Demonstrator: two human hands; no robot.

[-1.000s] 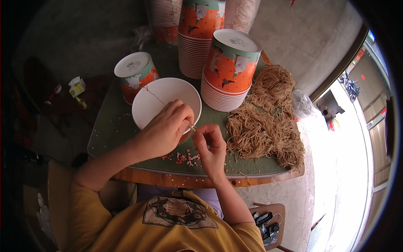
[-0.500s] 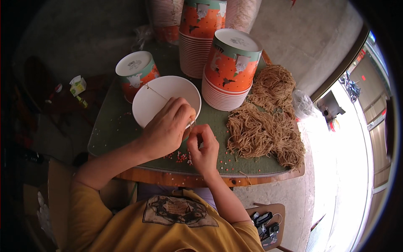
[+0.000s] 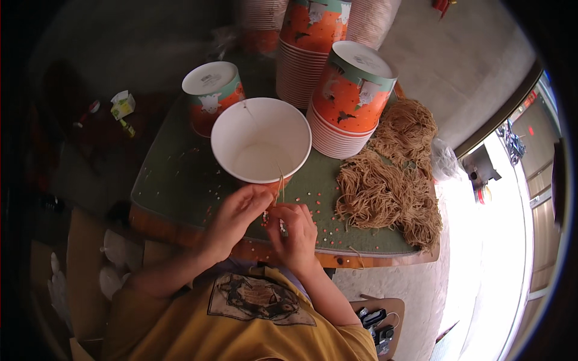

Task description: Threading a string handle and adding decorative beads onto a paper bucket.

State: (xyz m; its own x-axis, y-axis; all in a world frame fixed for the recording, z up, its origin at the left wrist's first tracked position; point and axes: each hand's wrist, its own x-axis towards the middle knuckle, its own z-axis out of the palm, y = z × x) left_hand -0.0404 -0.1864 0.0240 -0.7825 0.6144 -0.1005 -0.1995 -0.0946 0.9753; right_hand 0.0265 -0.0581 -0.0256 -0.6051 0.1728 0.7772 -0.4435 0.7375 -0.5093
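Note:
An upright paper bucket (image 3: 226,139), white inside with orange showing below its near rim, stands at the table's front half. A thin string crosses its inside from a small dark spot at the far rim. At the near rim a tan string (image 3: 282,183) comes down to my fingers. My left hand (image 3: 238,215) is just in front of the bucket, thumb and fingers pinched on the string. Close beside it, my right hand (image 3: 294,234) has its fingers curled at the string's lower part; the exact grip is partly hidden. Small red and white beads (image 3: 283,225) lie around my hands.
An upside-down orange and green bucket (image 3: 211,81) stands left behind. Taller stacks of nested buckets (image 3: 355,90) rise at the back. Bundles of tan string (image 3: 391,192) lie at the right. A cardboard box (image 3: 90,259) is at lower left, and a stool (image 3: 379,325) with small items at lower right.
My left hand has come down and back from over the bucket to its near side, uncovering the inside. My right hand stays close by. The whole view has shifted slightly.

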